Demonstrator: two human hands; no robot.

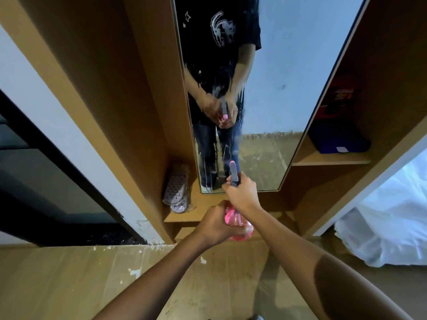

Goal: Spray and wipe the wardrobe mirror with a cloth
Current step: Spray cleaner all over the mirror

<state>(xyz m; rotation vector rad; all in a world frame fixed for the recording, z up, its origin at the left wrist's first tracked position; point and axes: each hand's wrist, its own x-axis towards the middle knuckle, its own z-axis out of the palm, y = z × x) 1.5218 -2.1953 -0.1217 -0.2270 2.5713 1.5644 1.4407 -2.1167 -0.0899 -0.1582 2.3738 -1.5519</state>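
A tall wardrobe mirror (272,93) stands in a brown wooden wardrobe, its lower glass streaked with wet drips and spray. A pink spray bottle (235,219) with a grey head and pink nozzle (233,170) points at the bottom of the mirror. My right hand (242,192) is wrapped around the sprayer head at the trigger. My left hand (218,224) cups the pink bottle body from the left. The mirror reflects both hands and the bottle. No cloth is in view.
A pair of slippers in a plastic bag (176,189) lies on the low wardrobe ledge left of the mirror. A blue box (339,139) sits on the shelf to the right. White bedding (390,218) lies at the right, wooden floor (69,285) below.
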